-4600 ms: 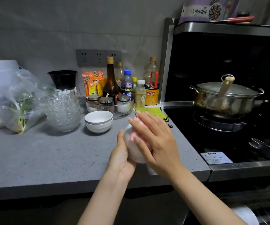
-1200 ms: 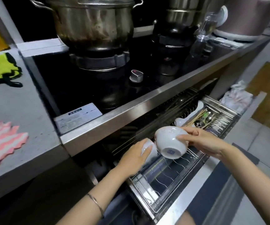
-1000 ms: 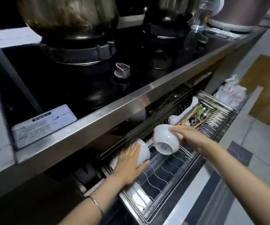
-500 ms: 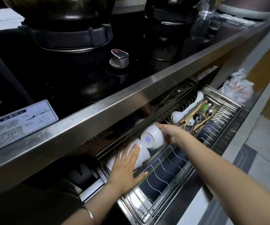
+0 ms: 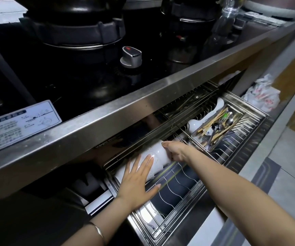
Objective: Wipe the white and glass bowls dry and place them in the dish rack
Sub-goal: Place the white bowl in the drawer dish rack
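the fingers of the right hand are curling over the rim of a white bowl and gripping it. the bowl is lying on its side among the wires near the back left corner of the dish rack. it is glossy and plain white, and tiny specks are showing on its outer wall. the left hand is lying flat, with its fingers straight and spread. the fingertips are pressing on that same bowl, and the thumb is pointing along the wires toward the front edge. a second white bowl is peeking out just left of this hand, touching the first; whether more are lying under the palm i cannot tell. a thin bracelet is circling the left wrist.

the dish rack is a steel wire drawer standing pulled out under the steel front edge of the worktop. its front left part is showing only wires over a dark tray. toward the right edge one mesh cutlery basket is sitting, holding a bundle of wooden chopsticks and several metal spoons. white dishes are standing behind it along the back edge.

on the black cooktop above, one silver knob with a red mark is sitting between two burners. one white label is sticking near the front left edge. a crumpled printed bag is lying beyond the rack's right corner.
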Available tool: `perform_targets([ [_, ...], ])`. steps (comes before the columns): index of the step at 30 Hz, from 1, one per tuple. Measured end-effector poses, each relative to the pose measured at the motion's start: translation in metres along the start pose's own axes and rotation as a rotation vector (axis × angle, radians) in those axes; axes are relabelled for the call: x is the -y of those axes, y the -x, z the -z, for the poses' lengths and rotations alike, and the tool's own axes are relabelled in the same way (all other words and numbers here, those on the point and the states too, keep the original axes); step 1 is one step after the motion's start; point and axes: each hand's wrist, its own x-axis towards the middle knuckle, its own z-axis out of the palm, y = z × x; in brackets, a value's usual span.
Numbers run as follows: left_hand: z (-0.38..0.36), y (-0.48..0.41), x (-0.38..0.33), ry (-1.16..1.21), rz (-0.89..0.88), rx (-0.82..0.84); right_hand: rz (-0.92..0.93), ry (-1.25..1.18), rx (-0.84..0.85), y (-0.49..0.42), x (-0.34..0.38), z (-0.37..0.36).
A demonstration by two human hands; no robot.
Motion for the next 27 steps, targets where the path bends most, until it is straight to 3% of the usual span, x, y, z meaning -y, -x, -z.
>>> perform_targets([
  [18, 0.018, -0.014, -0.012, 0.025, 0.052, 0.164, 0.163, 0.385, 0.026, 0.001, 0.004, 0.011],
  [22, 0.027, -0.013, -0.014, -0.002, 0.057, 0.219, 0.233, 0.457, 0.005, 0.033, 0.012, 0.023],
  [27, 0.055, -0.009, -0.028, 0.036, -0.006, 0.163, 0.380, 0.528, 0.033, 0.099, 0.022, 0.041],
])
